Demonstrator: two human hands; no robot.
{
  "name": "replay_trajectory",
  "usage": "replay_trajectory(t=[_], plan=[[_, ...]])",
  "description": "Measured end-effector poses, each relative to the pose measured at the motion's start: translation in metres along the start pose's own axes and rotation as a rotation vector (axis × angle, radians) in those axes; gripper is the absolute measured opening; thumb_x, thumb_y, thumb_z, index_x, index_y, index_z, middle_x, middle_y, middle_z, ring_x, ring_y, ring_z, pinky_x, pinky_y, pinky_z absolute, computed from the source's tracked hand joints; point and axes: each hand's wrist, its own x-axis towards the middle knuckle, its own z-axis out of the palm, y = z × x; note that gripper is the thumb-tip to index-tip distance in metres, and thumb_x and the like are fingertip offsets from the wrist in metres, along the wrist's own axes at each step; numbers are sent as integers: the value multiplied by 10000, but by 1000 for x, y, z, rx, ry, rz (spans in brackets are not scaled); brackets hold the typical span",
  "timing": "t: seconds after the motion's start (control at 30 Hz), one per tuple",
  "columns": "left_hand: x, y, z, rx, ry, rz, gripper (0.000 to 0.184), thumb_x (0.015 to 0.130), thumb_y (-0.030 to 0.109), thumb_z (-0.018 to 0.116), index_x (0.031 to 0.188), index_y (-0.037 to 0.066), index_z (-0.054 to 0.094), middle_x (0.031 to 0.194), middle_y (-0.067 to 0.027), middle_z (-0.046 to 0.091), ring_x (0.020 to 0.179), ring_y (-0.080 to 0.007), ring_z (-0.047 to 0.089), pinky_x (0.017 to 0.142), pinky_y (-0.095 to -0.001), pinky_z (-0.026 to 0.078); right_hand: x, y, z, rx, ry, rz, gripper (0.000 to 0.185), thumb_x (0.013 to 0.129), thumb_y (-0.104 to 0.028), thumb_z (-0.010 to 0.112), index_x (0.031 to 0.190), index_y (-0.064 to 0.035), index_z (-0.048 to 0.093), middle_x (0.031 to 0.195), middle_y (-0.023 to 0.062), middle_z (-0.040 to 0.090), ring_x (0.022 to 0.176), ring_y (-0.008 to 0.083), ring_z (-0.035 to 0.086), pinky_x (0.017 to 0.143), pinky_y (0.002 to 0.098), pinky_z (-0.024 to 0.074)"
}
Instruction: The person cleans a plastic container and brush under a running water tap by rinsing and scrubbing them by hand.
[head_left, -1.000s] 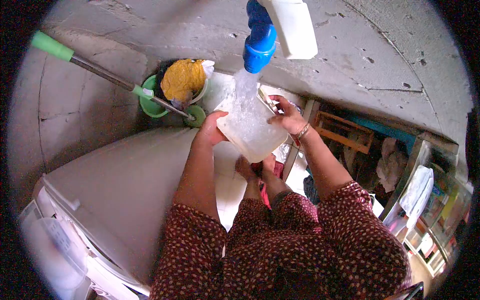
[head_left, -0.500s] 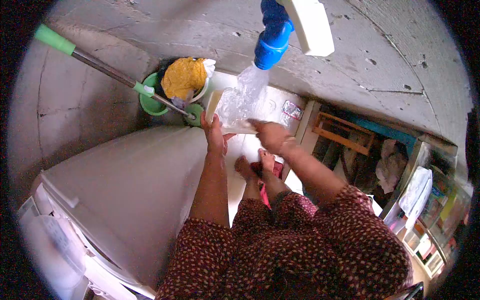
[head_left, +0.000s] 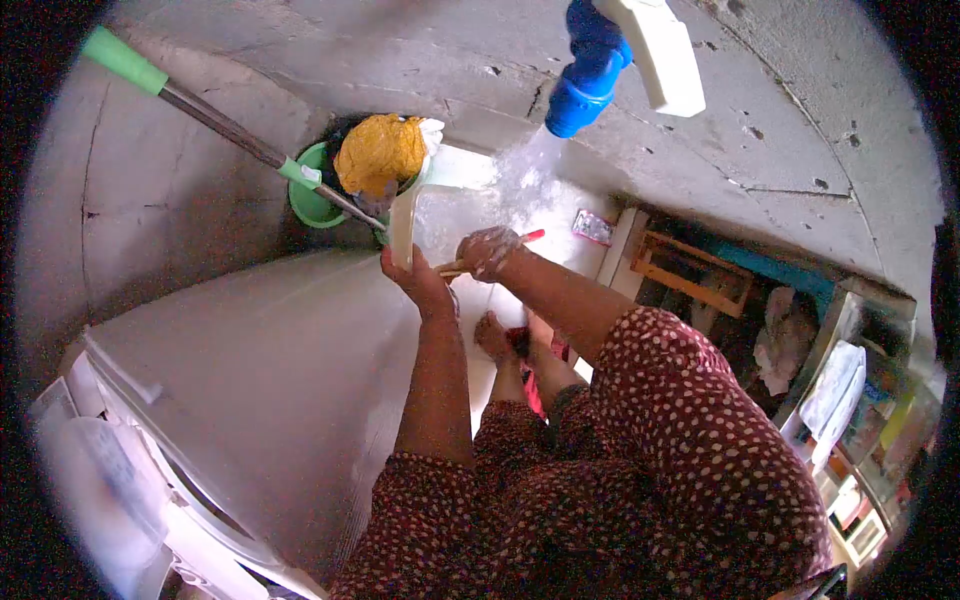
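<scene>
Gripped by its near wall, a cream-coloured container (head_left: 403,225) tilts in my left hand (head_left: 424,284), whose fingers are closed on it. Water (head_left: 525,180) pours from a blue tap (head_left: 580,95) and splashes at the container's far side. My right hand (head_left: 487,253) is wet and closed, just right of my left hand. From its right side pokes a narrow red end (head_left: 535,236), seemingly part of a thin stick-like thing; its kind is hidden by the fingers. Splashing blurs the container's inside.
A green bucket (head_left: 318,195), a yellow cloth (head_left: 380,152) and a green-handled pole (head_left: 225,125) stand at the back left. The tap's white lever (head_left: 660,55) juts out above. A large pale appliance-like surface (head_left: 250,390) fills the left; shelving (head_left: 700,270) is at right.
My right hand has moved left, close to my left hand, and a red end now shows beside it. The container has turned and shifted slightly left; water still runs.
</scene>
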Motion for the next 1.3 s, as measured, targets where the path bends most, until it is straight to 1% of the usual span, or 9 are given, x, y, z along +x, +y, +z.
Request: replay_trajectory(t=[0.03,0.17,0.3,0.8,0.83,0.97,1.1,1.23,1.3], plan=[[9,-12,-3,21,-8,48,419,857,106,458,1222,62,257,1178,-128,350,1071,-247,382,914,-363,330,5,3,-7,59,-183,111,216,765,-232,518,927,-152,636,890,81,632,849,250,603,726,375,474],[19,-21,0,-203,-181,202,417,861,109,462,1225,47,268,1189,-131,350,1083,-242,373,947,-358,288,16,-12,-6,313,-44,-49,245,768,-197,505,978,-134,615,905,137,616,862,309,583,739,379,465],[25,-23,2,-95,-104,220,410,863,94,459,1227,45,277,1196,-138,350,1095,-239,365,946,-353,286,2,7,7,93,-17,-68,280,780,-177,482,1038,-185,591,955,141,603,894,287,579,768,379,456],[17,2,12,-82,-43,266,452,838,68,453,1235,47,238,1179,-139,339,1075,-246,371,936,-362,296,26,6,23,517,-88,-77,398,747,-112,491,1143,-93,518,1023,146,592,929,289,568,804,359,436],[18,1,12,-40,-63,303,450,840,70,451,1235,43,238,1178,-139,340,1078,-246,369,938,-363,294,33,5,21,555,-15,-268,420,736,-59,489,1156,-57,497,1034,178,579,933,291,566,806,351,435],[11,27,12,-16,-102,341,449,841,68,452,1233,33,236,1174,-141,347,1091,-244,361,943,-365,288,17,-1,30,764,261,-255,447,692,48,441,1129,-36,483,1002,193,581,921,305,568,770,369,433],[16,14,12,-61,-135,435,481,823,54,488,1233,27,238,1179,-145,343,1103,-245,353,947,-369,286,16,-4,39,538,-74,-29,468,701,22,473,1157,-67,424,919,145,596,855,236,580,680,350,450],[15,21,13,75,-126,502,490,794,42,523,1217,16,277,1185,-171,333,1098,-280,363,947,-387,289,11,-19,31,1350,-34,-26,560,669,-21,562,1192,-107,379,1017,141,576,882,258,565,694,359,462],[15,31,21,193,-44,457,491,778,42,536,1207,8,299,1181,-194,332,1091,-313,371,946,-401,291,16,-15,69,1163,55,-55,533,686,-29,537,1191,-102,380,1015,150,575,903,280,566,711,371,462]])
